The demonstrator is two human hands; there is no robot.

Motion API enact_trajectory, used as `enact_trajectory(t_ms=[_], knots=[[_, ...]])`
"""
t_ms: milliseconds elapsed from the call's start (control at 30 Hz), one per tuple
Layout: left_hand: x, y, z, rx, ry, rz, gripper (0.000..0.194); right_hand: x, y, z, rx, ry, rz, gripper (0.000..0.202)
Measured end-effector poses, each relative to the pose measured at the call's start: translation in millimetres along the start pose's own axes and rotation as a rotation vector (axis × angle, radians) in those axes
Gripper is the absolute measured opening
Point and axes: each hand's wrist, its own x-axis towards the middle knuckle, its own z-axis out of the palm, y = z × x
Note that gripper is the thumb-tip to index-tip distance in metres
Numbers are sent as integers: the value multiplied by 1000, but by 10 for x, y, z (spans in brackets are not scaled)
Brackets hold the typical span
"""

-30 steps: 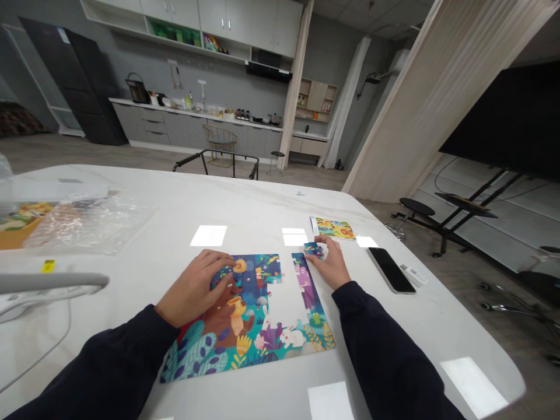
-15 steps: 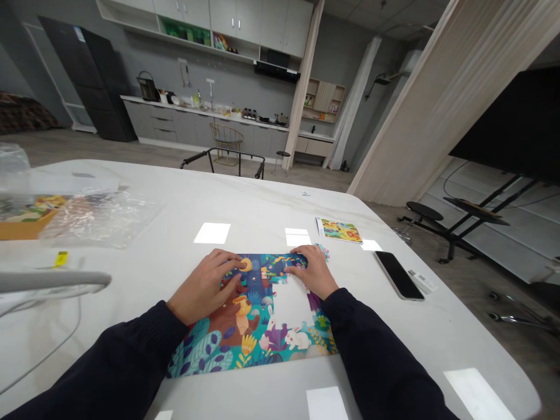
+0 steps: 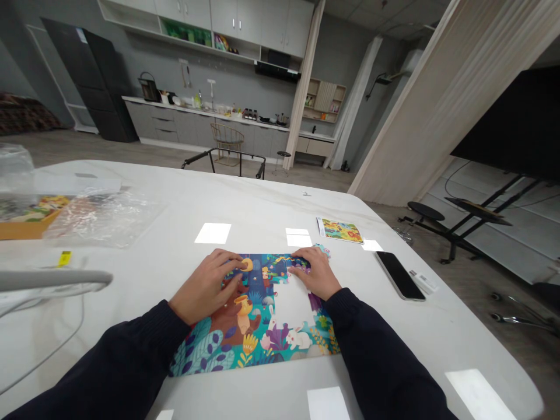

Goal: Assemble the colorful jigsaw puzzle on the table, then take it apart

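A colourful jigsaw puzzle (image 3: 245, 344) lies flat on the white table, showing rabbits, plants and a bear-like figure. White table shows through a gap in its right middle part. My left hand (image 3: 212, 286) rests on its upper left, fingers spread over the pieces near a yellow round shape. At the upper right, my right hand (image 3: 318, 273) touches the puzzle, its thumb apart from the bent fingers along the top edge. I see no loose piece in either hand. Just beyond the right hand lies a puzzle piece (image 3: 324, 250), partly hidden by it.
A picture card (image 3: 340, 230) lies behind the puzzle, and a phone (image 3: 399, 276) beside a small white item (image 3: 423, 281) on the right. At left are clear plastic bags (image 3: 105, 219), an orange box (image 3: 26, 228) and a grey bar (image 3: 55, 279) with a cable.
Both hands stay at nearly the same spots on the puzzle. The whole view has shifted very slightly.
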Motion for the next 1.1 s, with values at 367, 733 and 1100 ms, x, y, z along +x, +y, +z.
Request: enact_trajectory(t_ms=[367, 733, 1100], knots=[[-17, -3, -3, 5, -10, -7, 24, -28, 6, -30, -75, -26, -16, 23], [-37, -40, 37, 11, -51, -11, 23, -34, 28, -7, -71, -41, 13, 22], [-54, -88, 79, -1, -94, -13, 26, -77, 40, -85, -26, 10, 25, 34]])
